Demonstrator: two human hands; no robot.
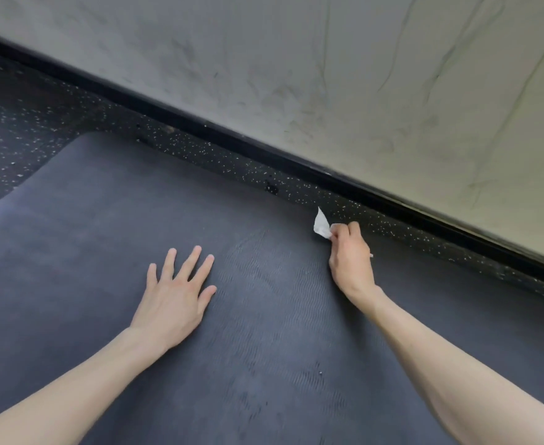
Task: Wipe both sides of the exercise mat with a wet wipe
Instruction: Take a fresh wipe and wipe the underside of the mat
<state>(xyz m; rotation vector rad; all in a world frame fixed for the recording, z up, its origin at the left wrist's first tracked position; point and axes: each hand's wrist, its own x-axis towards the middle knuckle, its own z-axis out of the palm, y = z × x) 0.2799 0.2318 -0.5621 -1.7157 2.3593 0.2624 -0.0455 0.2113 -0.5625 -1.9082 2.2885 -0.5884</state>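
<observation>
A dark blue-grey exercise mat (pixel 110 220) with a ribbed surface lies flat on the floor and fills most of the view. My left hand (pixel 176 295) rests flat on the mat near its middle, fingers spread and straight. My right hand (pixel 349 256) is near the mat's far edge, fingers curled round a small white wet wipe (pixel 321 224). One corner of the wipe sticks up above the fingers.
Black speckled rubber flooring (pixel 23 123) surrounds the mat at the left and along its far edge. A black baseboard (pixel 264 149) runs diagonally behind it, under a pale grey scuffed wall (pixel 328 75).
</observation>
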